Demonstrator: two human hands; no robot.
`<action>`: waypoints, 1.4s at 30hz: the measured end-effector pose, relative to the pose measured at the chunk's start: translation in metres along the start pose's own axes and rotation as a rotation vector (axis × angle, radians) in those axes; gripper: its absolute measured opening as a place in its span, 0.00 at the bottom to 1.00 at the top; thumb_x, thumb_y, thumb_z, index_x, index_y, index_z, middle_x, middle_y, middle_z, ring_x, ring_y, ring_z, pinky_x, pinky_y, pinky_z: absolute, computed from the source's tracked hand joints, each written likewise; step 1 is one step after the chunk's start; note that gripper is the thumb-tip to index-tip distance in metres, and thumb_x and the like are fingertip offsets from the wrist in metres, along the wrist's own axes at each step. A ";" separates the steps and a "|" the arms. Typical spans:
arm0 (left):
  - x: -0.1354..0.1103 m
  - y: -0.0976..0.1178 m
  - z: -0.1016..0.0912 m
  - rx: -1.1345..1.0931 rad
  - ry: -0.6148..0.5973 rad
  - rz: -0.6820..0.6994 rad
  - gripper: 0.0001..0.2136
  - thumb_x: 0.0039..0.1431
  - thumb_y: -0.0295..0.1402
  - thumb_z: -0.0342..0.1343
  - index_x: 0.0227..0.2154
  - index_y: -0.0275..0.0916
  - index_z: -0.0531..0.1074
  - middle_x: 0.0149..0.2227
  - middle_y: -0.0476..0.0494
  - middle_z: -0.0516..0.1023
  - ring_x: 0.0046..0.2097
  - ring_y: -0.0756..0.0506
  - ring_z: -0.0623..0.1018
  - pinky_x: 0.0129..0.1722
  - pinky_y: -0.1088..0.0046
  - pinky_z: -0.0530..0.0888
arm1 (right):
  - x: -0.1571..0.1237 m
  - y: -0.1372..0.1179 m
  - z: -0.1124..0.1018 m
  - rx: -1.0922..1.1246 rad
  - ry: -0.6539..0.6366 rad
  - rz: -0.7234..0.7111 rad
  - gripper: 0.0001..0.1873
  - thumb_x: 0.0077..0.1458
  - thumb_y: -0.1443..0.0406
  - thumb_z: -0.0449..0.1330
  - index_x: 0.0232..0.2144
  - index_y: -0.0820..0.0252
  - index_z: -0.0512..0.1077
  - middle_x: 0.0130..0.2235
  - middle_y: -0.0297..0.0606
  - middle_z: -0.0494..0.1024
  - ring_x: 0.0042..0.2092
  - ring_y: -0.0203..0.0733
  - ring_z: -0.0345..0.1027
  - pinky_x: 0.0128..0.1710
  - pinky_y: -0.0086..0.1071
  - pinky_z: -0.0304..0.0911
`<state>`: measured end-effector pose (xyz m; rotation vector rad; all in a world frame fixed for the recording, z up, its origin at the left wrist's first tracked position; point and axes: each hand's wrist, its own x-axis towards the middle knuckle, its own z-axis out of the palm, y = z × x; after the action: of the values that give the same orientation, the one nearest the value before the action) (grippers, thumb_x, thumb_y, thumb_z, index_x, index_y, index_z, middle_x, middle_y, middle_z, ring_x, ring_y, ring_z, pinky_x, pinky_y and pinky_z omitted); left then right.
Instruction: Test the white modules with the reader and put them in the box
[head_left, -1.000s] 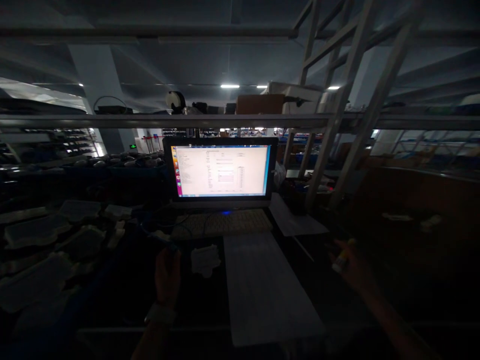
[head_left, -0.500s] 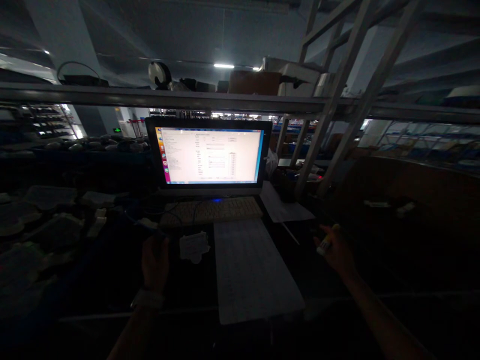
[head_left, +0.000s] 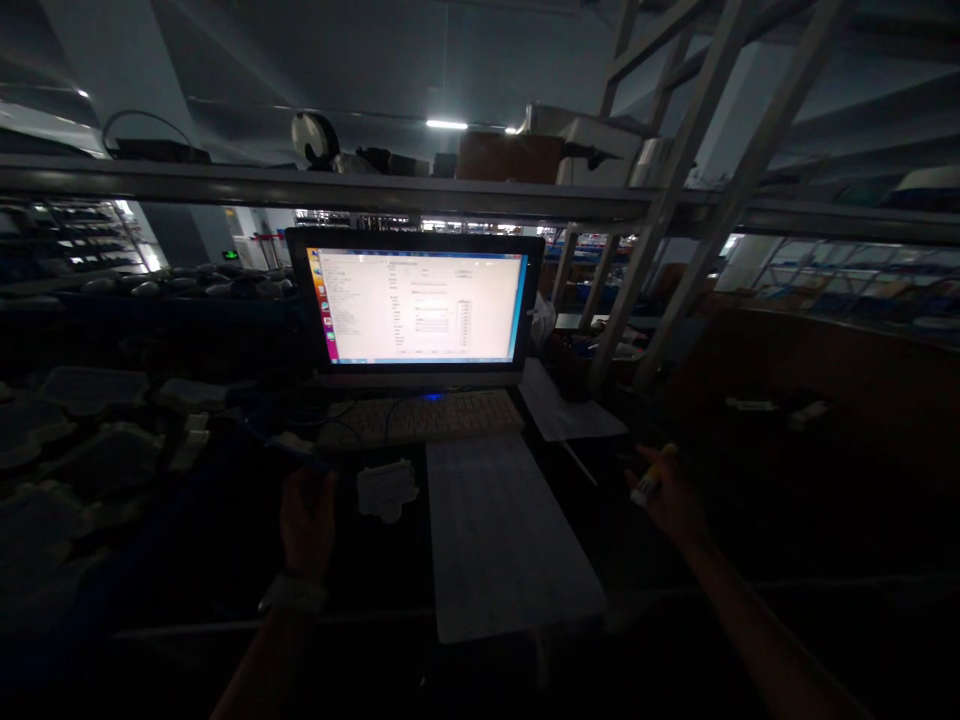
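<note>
My right hand (head_left: 676,508) is closed around a small white-and-yellow tube (head_left: 646,486), whose exact kind is too dark to tell. It is held above the dark worktop, to the right of a long printed sheet (head_left: 510,540). On the left, my left hand (head_left: 307,520) has its fingers curled together beside the blue edge of a bin; what they hold, if anything, is lost in the dark. Just right of that hand lies a pale flat plastic piece (head_left: 387,488) with a rounded tab.
A lit monitor (head_left: 427,310) stands behind a white keyboard (head_left: 420,415). Several pale plastic parts (head_left: 105,455) fill the left side. Another paper (head_left: 570,405) lies right of the keyboard. A shelf (head_left: 375,190) crosses above, with slanted metal posts (head_left: 682,190) at right.
The view has tilted slightly, so everything sits a little higher in the frame. Both hands keep nearly the same place and pose.
</note>
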<state>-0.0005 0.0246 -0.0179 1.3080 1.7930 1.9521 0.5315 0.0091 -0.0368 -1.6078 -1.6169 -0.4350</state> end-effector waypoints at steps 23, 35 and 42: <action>-0.001 0.007 -0.001 0.018 -0.011 0.002 0.23 0.44 0.54 0.56 0.34 0.38 0.68 0.36 0.40 0.74 0.38 0.41 0.75 0.37 0.62 0.73 | -0.001 0.001 0.001 0.010 0.035 -0.012 0.22 0.53 0.52 0.56 0.45 0.58 0.68 0.45 0.48 0.75 0.47 0.54 0.70 0.48 0.49 0.66; -0.001 0.005 -0.001 0.007 -0.012 -0.029 0.24 0.43 0.54 0.57 0.35 0.38 0.68 0.37 0.39 0.74 0.39 0.41 0.75 0.37 0.62 0.73 | -0.002 0.002 0.002 0.028 0.031 -0.009 0.23 0.52 0.51 0.56 0.45 0.58 0.68 0.45 0.47 0.75 0.47 0.54 0.70 0.48 0.50 0.65; -0.001 0.008 -0.002 0.026 -0.020 -0.004 0.23 0.44 0.52 0.56 0.36 0.38 0.68 0.37 0.40 0.74 0.38 0.41 0.75 0.37 0.63 0.73 | -0.001 0.002 0.001 0.012 0.005 0.003 0.23 0.52 0.52 0.56 0.46 0.59 0.67 0.46 0.49 0.75 0.48 0.54 0.69 0.49 0.50 0.65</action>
<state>0.0025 0.0204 -0.0111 1.3259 1.8165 1.9131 0.5331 0.0089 -0.0389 -1.5992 -1.6104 -0.4262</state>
